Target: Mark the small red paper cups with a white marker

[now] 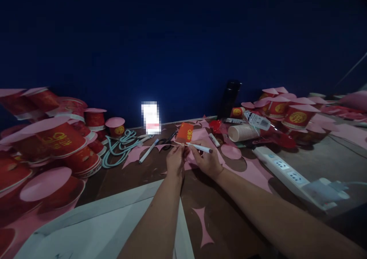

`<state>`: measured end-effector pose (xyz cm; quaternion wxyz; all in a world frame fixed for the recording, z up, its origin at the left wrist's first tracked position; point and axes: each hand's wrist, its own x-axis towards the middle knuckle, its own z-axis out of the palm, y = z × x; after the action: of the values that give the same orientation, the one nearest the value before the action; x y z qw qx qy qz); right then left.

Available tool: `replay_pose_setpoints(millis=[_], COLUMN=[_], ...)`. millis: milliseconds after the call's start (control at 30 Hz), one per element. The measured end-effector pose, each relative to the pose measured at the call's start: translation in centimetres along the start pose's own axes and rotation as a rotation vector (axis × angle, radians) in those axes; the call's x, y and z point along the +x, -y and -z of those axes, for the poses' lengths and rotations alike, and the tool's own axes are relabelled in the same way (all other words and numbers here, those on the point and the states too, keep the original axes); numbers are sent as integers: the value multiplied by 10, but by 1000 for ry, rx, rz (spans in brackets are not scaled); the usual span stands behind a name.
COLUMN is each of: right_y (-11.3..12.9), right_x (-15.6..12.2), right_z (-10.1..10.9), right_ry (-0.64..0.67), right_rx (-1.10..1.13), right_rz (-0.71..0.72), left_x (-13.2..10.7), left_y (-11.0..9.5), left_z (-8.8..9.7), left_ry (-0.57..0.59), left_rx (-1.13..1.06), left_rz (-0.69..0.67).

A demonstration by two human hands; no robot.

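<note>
Close together over the middle of the table are my two hands. My right hand (208, 162) is closed around a white marker pen (202, 148), its dark end pointing right. My left hand (175, 160) is in a pinch at the pen's tip; a thin pale thing shows at its fingertips, too small to name. Just beyond the fingers is a red paper cup (185, 132) with yellow characters; whether a finger touches it I cannot tell. Pink paper (197, 157) lies under the right hand. Black scissors (165, 142) rest left of the cup, partly hidden.
Red cups topped with pink discs crowd the left (59, 138) and right (299, 115). A coiled cable (114, 152), another marker (148, 151), a glowing phone (151, 117), a dark bottle (229, 96), stacked paper cups (243, 132) and a power strip (283, 171) surround the hands.
</note>
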<state>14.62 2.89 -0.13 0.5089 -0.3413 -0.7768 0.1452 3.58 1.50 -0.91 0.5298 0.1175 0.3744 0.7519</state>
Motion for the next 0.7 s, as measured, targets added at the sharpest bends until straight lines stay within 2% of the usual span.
replay_pose_setpoints(millis=[300, 467, 700], right_y=[-2, -2, -2], right_x=[1, 3, 2], right_z=[0, -1, 0], right_ry=[30, -2, -4], right_rx=[-61, -34, -53], right_rz=[-6, 44, 41], left_x=[0, 1, 0], left_y=[-1, 0, -1], left_z=[-2, -1, -1], left_ry=[-27, -10, -10], left_rx=[-25, 3, 49], left_rz=[19, 18, 4])
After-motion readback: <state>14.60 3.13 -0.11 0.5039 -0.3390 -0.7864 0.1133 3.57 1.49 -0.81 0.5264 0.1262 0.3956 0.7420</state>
